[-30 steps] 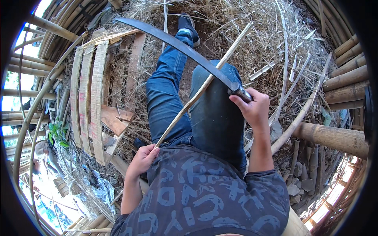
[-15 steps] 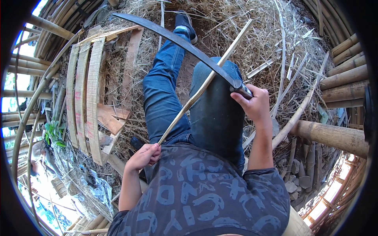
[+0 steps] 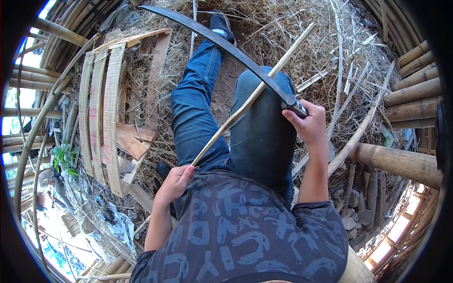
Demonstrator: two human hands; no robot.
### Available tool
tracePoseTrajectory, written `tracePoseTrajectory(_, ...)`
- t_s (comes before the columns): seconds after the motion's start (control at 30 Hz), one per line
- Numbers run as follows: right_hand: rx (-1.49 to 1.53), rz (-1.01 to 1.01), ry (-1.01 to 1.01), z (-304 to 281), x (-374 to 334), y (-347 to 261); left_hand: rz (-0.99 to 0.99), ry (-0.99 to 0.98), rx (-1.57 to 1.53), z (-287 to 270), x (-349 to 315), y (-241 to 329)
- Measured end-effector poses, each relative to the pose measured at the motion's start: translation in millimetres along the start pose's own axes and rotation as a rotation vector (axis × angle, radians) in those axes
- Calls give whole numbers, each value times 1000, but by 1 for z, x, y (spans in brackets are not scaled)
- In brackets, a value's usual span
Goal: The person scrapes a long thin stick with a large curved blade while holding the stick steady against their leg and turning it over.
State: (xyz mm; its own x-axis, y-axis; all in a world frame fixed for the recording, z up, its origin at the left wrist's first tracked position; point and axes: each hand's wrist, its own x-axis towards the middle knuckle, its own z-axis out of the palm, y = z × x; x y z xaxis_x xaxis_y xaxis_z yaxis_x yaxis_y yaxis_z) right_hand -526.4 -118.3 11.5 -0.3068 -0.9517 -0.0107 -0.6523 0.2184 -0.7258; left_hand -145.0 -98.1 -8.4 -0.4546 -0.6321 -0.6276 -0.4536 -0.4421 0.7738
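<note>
My left hand [image 3: 175,183] is closed on the near end of a thin, pale wooden stick [image 3: 230,121], close to my waist. The stick slants up and to the right across my thighs, its far end over the straw. In my right hand [image 3: 310,121] is the dark handle of a long curved blade, a machete [image 3: 220,40]. Its blade reaches up and to the left, over my right knee, and crosses the upper part of the stick. The blade appears to lie against the stick there, though I cannot tell how firmly.
To the left lies a broken wooden pallet [image 3: 96,113] of slats. Dry straw [image 3: 292,47] covers the ground ahead. A thick bamboo pole [image 3: 398,165] juts in from the right, near a long bent branch [image 3: 361,132]. Stacked bamboo [image 3: 415,89] forms the right wall.
The stick and both hands have shifted slightly to the right. The machete has moved a little right and down along with my right hand. Both grips stay the same.
</note>
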Motion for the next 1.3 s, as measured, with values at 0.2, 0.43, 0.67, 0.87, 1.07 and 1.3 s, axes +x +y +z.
tracePoseTrajectory(0.2, 30, -3, 16, -1, -1, -1, 40, 33, 67, -1, 2, 2)
tracePoseTrajectory(0.43, -10, -27, 24, -2, -3, 2, 86, 87, 160, 0, -1, 5)
tracePoseTrajectory(0.67, -106, -66, 37, -3, -2, 3, 119, 169, 282, -4, -8, 15)
tracePoseTrajectory(0.87, -154, -43, 40, -7, -3, -5, 157, 226, 367, -2, -13, 25)
tracePoseTrajectory(1.07, -182, -59, 37, -9, -3, -5, 162, 236, 396, -2, -15, 32)
tracePoseTrajectory(1.3, -245, -50, 6, -14, -1, -13, 184, 279, 399, -2, -17, 34)
